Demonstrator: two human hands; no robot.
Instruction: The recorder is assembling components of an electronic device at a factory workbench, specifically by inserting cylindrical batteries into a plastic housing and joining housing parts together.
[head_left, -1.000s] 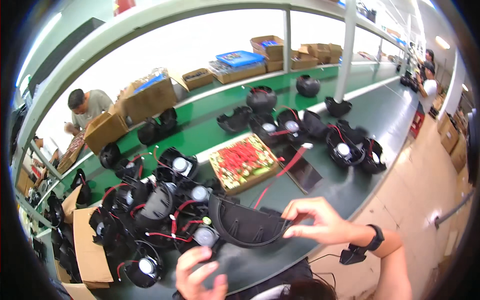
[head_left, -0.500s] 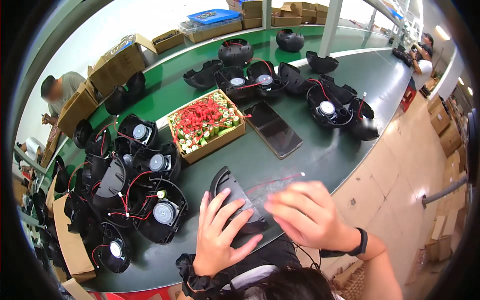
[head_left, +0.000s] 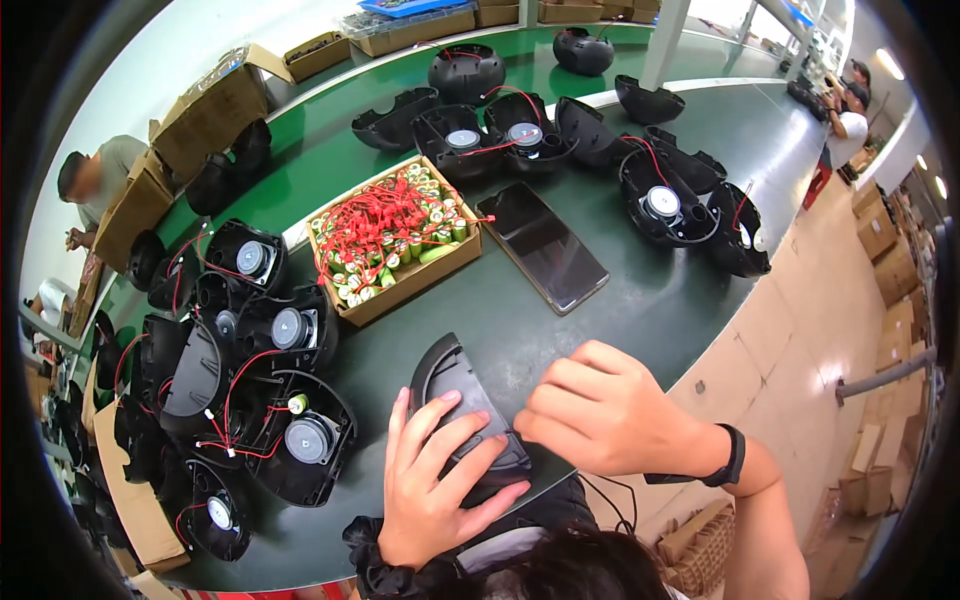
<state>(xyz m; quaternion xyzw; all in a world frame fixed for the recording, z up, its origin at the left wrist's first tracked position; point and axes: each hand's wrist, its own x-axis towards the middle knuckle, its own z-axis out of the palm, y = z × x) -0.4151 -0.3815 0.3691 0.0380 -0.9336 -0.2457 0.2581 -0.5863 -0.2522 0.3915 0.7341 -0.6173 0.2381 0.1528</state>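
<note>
A black half-round plastic speaker housing (head_left: 438, 372) lies at the table's near edge, its flat grey-black face tilted up. My left hand (head_left: 430, 480) holds it down, fingers spread over the face and thumb by the lower end. Against the housing's right edge, my right hand (head_left: 600, 415) is closed with its fingers pressed together; what they pinch, if anything, is hidden. Left of my hands sits an open housing with a round grey speaker (head_left: 309, 440), red wires and a small green battery cell (head_left: 298, 403).
Beyond the housing stands a cardboard box (head_left: 400, 290) of green cells with red leads, beside a dark phone (head_left: 545, 250). Black housings (head_left: 195, 370) crowd the left; more line the far side. A green belt (head_left: 330, 120) runs behind. Other people work at far left and far right.
My right hand has come in against the housing's edge, and the red wire stretched out beside it no longer shows. My left hand stays on the housing. The view has shifted slightly.
</note>
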